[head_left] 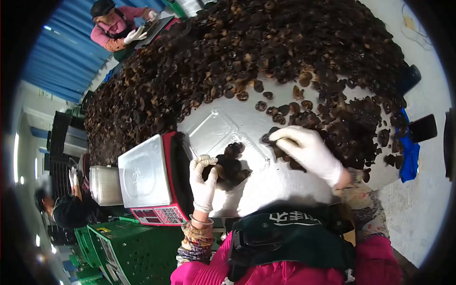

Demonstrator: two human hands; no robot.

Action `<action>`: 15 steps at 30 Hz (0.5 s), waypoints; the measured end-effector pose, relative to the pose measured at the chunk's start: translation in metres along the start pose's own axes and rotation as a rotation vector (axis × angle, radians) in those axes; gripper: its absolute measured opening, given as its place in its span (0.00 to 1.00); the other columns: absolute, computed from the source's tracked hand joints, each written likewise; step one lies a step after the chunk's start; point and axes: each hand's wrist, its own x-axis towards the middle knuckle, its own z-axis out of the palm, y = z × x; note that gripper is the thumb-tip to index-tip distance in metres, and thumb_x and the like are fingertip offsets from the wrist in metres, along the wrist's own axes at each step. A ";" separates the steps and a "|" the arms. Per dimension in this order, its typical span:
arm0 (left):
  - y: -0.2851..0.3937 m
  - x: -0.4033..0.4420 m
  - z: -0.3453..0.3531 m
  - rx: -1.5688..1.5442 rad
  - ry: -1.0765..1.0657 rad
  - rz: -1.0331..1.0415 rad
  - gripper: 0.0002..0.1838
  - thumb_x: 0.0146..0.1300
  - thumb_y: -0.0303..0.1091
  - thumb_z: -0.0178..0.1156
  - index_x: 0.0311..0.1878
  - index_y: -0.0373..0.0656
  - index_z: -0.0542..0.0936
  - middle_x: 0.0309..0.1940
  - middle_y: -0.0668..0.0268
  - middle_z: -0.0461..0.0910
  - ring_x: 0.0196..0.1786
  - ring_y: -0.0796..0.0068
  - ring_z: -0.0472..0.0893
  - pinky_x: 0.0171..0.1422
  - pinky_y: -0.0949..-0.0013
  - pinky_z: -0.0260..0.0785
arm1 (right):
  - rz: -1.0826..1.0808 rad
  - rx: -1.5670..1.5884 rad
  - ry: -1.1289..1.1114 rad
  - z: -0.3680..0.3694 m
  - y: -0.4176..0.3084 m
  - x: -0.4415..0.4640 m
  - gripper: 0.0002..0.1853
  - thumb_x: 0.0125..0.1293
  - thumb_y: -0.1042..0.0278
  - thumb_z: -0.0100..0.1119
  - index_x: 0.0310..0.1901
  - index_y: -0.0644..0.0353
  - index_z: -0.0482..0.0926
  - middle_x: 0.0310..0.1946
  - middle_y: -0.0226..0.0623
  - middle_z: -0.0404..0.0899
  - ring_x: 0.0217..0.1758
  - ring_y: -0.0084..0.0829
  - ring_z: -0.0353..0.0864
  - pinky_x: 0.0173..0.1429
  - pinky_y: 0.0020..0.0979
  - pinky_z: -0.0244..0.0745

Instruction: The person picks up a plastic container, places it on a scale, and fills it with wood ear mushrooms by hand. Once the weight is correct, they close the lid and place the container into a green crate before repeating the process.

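My left hand point(203, 185), in a white glove, has its fingers curled round a dark brown mushroom point(207, 172) at the left side of a clear plastic tray point(254, 143). Several dark mushrooms point(231, 166) lie clustered in the tray's near part. To the right, my white-gloved right hand point(306, 151) pinches a dark mushroom point(270, 136) between thumb and fingers, just beyond the tray's right edge. Below its palm more mushrooms show, partly hidden by the hand.
A huge heap of mushrooms point(247, 52) covers the metal table point(228, 107). On the left stand a red scale point(145, 173) and stacked clear trays point(105, 185). Green crates point(133, 251) are below. A phone point(422, 128) is at right. Co-workers point(121, 26) point(71, 209) work nearby.
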 end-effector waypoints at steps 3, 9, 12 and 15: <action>-0.014 -0.022 -0.008 -0.270 0.004 -0.095 0.24 0.67 0.33 0.56 0.65 0.37 0.69 0.64 0.60 0.70 0.71 0.66 0.64 0.77 0.62 0.48 | -0.250 -0.123 -0.172 0.064 0.020 0.017 0.09 0.66 0.74 0.56 0.46 0.57 0.80 0.46 0.38 0.78 0.43 0.37 0.81 0.47 0.31 0.76; -0.013 -0.042 -0.005 -0.278 0.187 -0.113 0.24 0.70 0.35 0.54 0.66 0.33 0.68 0.65 0.54 0.69 0.69 0.62 0.67 0.75 0.61 0.52 | -0.196 -0.151 -0.246 0.095 0.030 0.014 0.12 0.65 0.67 0.58 0.49 0.56 0.79 0.60 0.40 0.71 0.54 0.38 0.78 0.58 0.35 0.74; -0.026 -0.057 -0.003 -0.017 0.238 -0.075 0.28 0.65 0.35 0.60 0.66 0.35 0.68 0.64 0.51 0.69 0.69 0.58 0.66 0.75 0.59 0.53 | -0.073 -0.126 -0.112 0.071 0.029 0.011 0.11 0.65 0.70 0.58 0.47 0.61 0.80 0.51 0.43 0.78 0.54 0.41 0.78 0.58 0.34 0.74; -0.024 -0.063 0.005 0.125 0.201 -0.077 0.34 0.64 0.39 0.63 0.70 0.36 0.63 0.69 0.48 0.62 0.73 0.53 0.59 0.76 0.56 0.49 | -0.121 -0.250 -0.031 0.063 0.036 -0.001 0.13 0.66 0.70 0.58 0.50 0.63 0.79 0.51 0.46 0.78 0.54 0.42 0.79 0.58 0.34 0.74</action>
